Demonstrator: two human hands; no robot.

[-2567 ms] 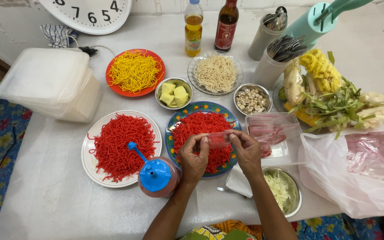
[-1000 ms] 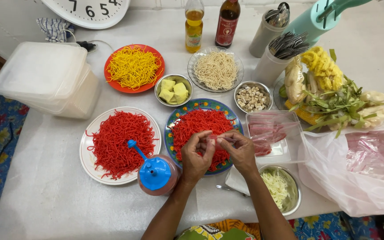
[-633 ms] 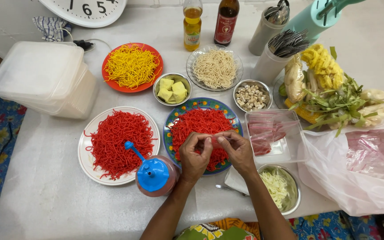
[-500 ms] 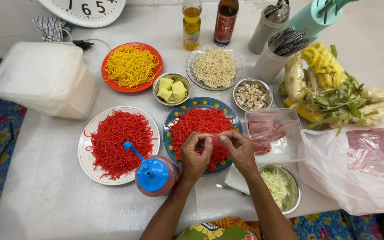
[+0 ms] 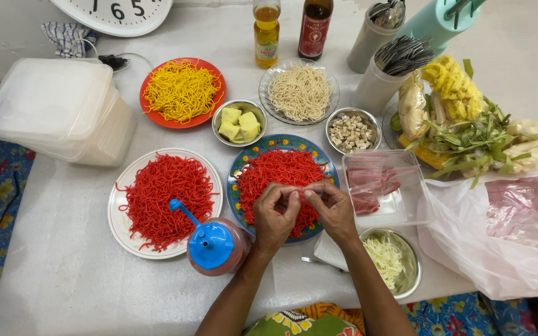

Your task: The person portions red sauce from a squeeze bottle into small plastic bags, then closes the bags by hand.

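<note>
**Left hand** [image 5: 275,214]: over the near half of the round blue-rimmed patterned plate [image 5: 235,186] heaped with red noodles [image 5: 275,171]. Grip pinched closed, fingers curled, tips meeting those of the other hand.

**Right hand** [image 5: 331,208]: just beside the left, touching it at the fingertips. Grip likewise closed to a pinch. Whatever lies between the two pinches is too small to identify.

**Change:** a couple of seconds ago the hands were spread, stretching a thin pinkish clear film between them above the same plate. They have since drawn together and the film no longer shows. Judged from this, the work has moved from broad handling to fine fingertip work, held over the plate, not on the noodles.

**Adjacent items:**
- Blue-capped round plastic jar [image 5: 213,246], just left of the left wrist, on the white counter [image 5: 63,280].
- Clear rectangular plastic tray [image 5: 378,186] of pink film, right of the plate.
- Steel bowl of pale shredded vegetable [image 5: 390,261], beside the right forearm.
- White plate [image 5: 116,211] of red noodles, further left.
</note>
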